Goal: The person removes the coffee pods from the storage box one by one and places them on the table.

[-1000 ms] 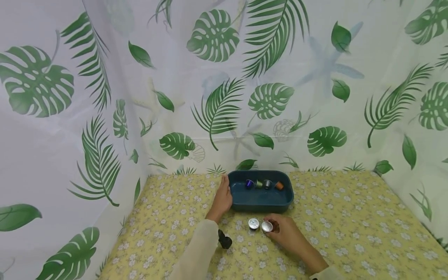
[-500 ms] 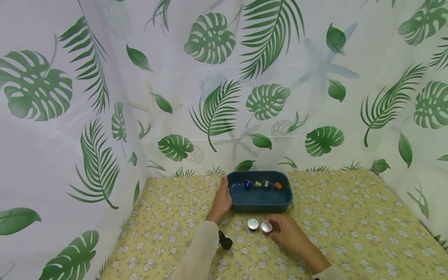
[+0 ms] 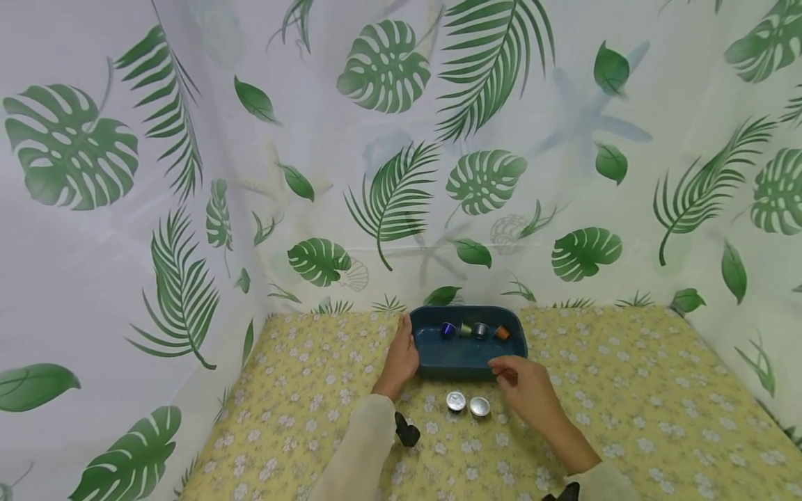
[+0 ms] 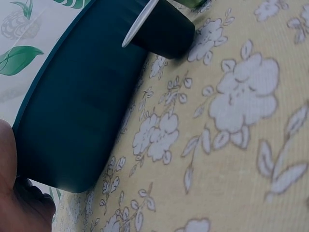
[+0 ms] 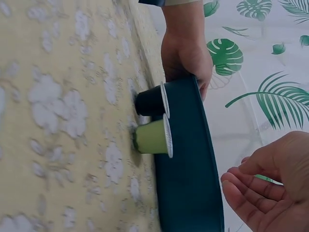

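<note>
My left hand (image 3: 401, 355) lies along the short end of the bin (image 3: 451, 373), fingers extended against the wall, not clenched. My right hand (image 3: 532, 390) has a released grip: fingers loosely curved, nothing between them, fingertips by the bin's front rim near its right corner; contact there I cannot tell. Bin: smooth, dark blue-green, oblong with rounded corners, set on a yellow cloth (image 3: 313, 390) printed with white flowers. In front of it two tapered cups stand side by side on their narrow bases, foil lids up: a dark capsule (image 4: 166, 31) on the left and a lime capsule (image 5: 152, 137) on the right. From the head I read them mostly as shiny silver discs; the right wrist view gives both body colours and the projecting lid rims. Only the head view shows the bin's inside, where a blue capsule (image 3: 447, 330), an olive capsule (image 3: 465, 330), a grey capsule (image 3: 480, 330) and an orange capsule (image 3: 502, 333) lie in a row towards the back, metallic and tipped over.
</note>
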Motion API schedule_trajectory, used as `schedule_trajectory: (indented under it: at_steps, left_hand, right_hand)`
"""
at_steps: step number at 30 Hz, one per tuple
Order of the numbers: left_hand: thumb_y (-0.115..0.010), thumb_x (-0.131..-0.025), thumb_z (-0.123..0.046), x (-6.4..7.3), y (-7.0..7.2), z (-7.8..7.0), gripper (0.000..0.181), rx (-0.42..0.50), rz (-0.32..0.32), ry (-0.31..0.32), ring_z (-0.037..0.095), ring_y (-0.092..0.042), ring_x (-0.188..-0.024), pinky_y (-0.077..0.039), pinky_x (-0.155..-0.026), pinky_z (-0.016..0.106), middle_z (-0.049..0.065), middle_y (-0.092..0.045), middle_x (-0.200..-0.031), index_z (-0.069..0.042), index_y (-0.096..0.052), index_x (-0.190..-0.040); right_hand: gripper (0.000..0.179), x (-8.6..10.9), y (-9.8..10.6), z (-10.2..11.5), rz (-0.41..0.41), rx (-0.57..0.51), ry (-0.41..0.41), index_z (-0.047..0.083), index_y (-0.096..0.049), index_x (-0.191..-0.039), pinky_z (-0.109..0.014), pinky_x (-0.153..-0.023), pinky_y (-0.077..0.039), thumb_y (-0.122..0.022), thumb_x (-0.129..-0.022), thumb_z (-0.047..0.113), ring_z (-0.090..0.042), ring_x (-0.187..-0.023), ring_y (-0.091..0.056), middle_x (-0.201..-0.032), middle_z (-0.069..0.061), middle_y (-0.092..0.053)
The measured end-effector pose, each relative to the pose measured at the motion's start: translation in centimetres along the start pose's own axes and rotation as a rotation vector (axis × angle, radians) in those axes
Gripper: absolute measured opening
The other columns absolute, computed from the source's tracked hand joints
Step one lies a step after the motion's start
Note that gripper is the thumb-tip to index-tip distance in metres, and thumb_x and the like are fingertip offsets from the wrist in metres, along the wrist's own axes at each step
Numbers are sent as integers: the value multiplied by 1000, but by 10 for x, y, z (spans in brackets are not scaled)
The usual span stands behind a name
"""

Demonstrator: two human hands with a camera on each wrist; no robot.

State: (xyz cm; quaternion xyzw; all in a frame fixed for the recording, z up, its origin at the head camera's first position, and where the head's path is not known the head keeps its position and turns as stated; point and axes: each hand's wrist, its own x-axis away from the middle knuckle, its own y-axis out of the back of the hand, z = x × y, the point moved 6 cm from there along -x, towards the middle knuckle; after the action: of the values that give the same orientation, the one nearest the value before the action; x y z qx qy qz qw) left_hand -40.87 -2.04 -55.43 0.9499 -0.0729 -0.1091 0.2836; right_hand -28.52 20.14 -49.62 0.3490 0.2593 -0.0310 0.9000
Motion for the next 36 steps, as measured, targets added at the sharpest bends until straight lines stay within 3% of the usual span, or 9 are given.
schedule_trajectory:
  at_steps: [5,11,18,26,36]
  left_hand:
    - [-24,-111,-8,-1,-4,6,53,8,3,8,33,-9,-155,-16,-123,50,15,-1,-169,-3,-9,-162]
    - [-26,-110,-5,-1,-6,9,53,-14,-19,-22,37,-13,-154,-17,-122,51,23,-8,-167,2,-14,-161]
    - [-26,-111,-6,-4,-2,7,53,-17,-27,-20,35,-12,-154,-18,-122,51,19,-5,-168,0,-11,-162]
    - [-26,-111,-6,-7,1,5,53,-4,-35,-15,34,-12,-154,-19,-122,51,19,-5,-168,0,-12,-162]
    - [-27,-110,-5,-4,-3,7,54,2,-42,0,32,-14,-154,-19,-122,49,15,-6,-169,-2,-13,-162]
  right_hand:
    - [26,-11,3,-2,-17,2,-11,1,-75,-108,-32,-67,-57,-67,-87,-13,-20,-80,-69,-96,-10,-74]
    - [23,-26,-1,-8,42,16,-61,1,-75,-110,-38,-71,-58,-64,-91,-6,-24,-84,-70,-101,-12,-75]
    - [22,-52,-10,-13,108,0,-83,0,-73,-114,-43,-74,-58,-70,-93,3,-26,-85,-70,-101,-13,-74]
    - [22,-76,-17,-19,151,60,-78,-1,-73,-113,-40,-70,-58,-73,-93,8,-23,-81,-70,-97,-12,-74]
    - [22,-84,-18,-29,144,143,-81,-5,-72,-109,-43,-68,-56,-75,-90,6,-24,-77,-67,-92,-15,-72]
